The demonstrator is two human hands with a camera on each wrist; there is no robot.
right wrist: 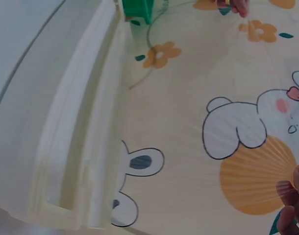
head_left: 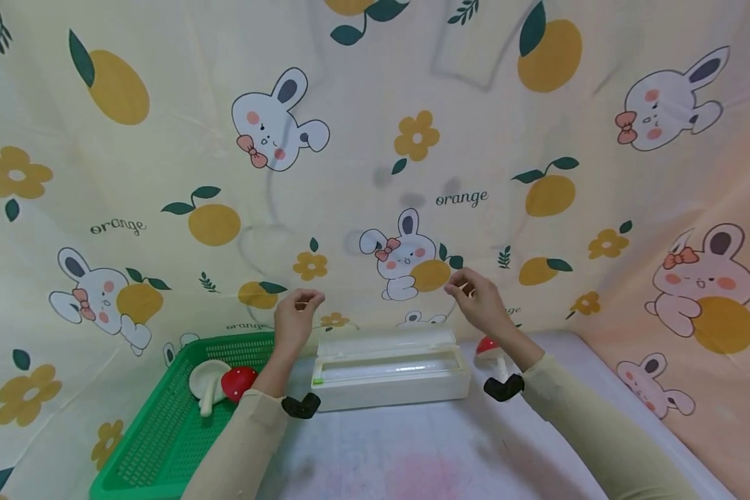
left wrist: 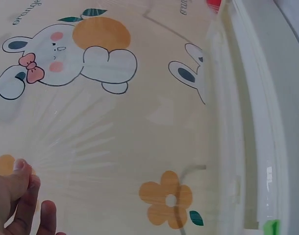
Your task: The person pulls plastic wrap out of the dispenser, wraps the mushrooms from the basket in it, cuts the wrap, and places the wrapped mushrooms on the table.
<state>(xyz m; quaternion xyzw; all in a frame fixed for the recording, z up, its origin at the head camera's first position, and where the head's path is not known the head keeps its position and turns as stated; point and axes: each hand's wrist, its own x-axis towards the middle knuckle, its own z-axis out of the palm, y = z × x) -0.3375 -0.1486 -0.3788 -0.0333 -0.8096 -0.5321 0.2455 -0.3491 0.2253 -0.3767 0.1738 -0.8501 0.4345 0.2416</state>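
Left hand (head_left: pixel 294 326) and right hand (head_left: pixel 478 300) pinch film (left wrist: pixel 86 147); a box (head_left: pixel 390 393) sits below.

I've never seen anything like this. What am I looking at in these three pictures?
There's no robot: these are a person's bare left hand and right hand. The wide picture comes from a head camera looking forward and down; the other two come from cameras on each wrist. On the table sits an open white box, with a green basket of mushrooms to its left and another mushroom to its right. Both hands pinch clear film, creased near the fingers.
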